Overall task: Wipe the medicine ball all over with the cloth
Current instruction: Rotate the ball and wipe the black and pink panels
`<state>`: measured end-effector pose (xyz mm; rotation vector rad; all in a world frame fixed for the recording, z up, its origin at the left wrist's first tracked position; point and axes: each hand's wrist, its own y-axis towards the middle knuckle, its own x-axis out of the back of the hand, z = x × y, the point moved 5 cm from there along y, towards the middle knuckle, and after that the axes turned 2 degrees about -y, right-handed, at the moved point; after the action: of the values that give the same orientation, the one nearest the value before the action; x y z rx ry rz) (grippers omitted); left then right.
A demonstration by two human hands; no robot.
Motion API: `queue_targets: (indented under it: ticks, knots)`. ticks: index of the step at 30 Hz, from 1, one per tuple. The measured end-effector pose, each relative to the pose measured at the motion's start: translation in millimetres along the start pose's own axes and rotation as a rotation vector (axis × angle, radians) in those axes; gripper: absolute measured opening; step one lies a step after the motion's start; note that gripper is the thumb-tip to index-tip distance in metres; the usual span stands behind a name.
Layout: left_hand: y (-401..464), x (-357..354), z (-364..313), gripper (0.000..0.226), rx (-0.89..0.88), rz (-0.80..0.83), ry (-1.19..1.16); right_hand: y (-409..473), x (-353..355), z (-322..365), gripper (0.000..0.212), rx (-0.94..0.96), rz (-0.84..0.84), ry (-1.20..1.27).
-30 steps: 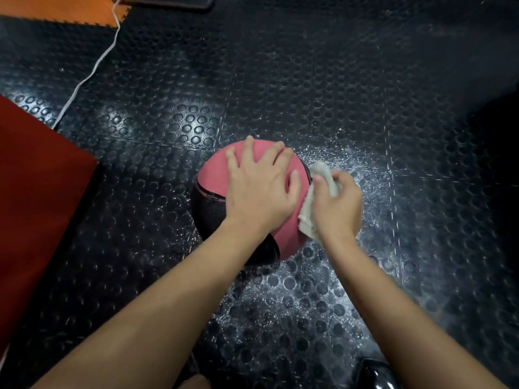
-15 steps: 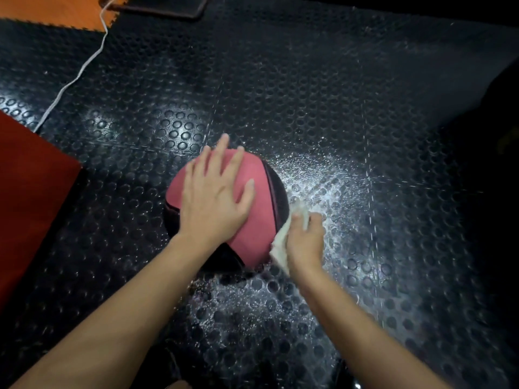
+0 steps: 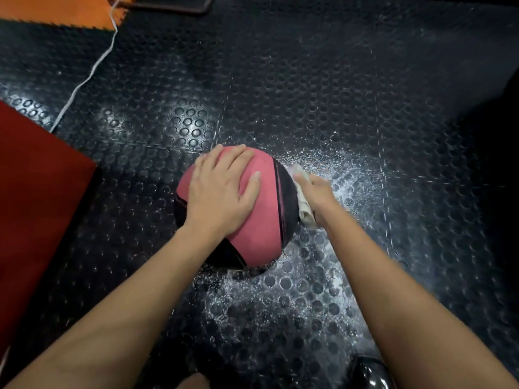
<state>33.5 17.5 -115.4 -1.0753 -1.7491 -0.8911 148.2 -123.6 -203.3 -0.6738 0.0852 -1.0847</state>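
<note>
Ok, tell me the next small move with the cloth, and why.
Probably sweep the cloth down the ball's right side. The right hand presses it there on the black panel, while the left hand lies flat on top, steadying the ball.

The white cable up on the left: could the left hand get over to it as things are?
Probably, but not without letting go. The left hand lies flat on the medicine ball, steadying it. The white cable lies farther away on the studded floor mat, and nothing stands between them.
</note>
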Motion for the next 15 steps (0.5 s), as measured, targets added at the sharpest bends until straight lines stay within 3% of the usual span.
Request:
queue_targets:
  ticks: [6,10,13,15]
  knots:
    - [13.4,-4.7,3.9,0.062,0.102,0.008,0.016,-39.3,-19.4,-83.4,0.050,-0.357,0.017,0.045]
    - [19.4,-10.5,-18.5,0.059,0.110,0.109,0.047,-56.0,-27.8,-94.9,0.045,-0.463,0.124,0.250]
    - [38.5,2.9,-13.9,0.043,0.079,0.173,-0.245,-57.3,-23.0,-93.3,0.041,-0.528,0.116,0.447]
    - [54.6,13.1,14.9,0.027,0.183,0.099,-0.435,-53.7,-17.8,-96.4,0.040,-0.530,0.101,0.459]
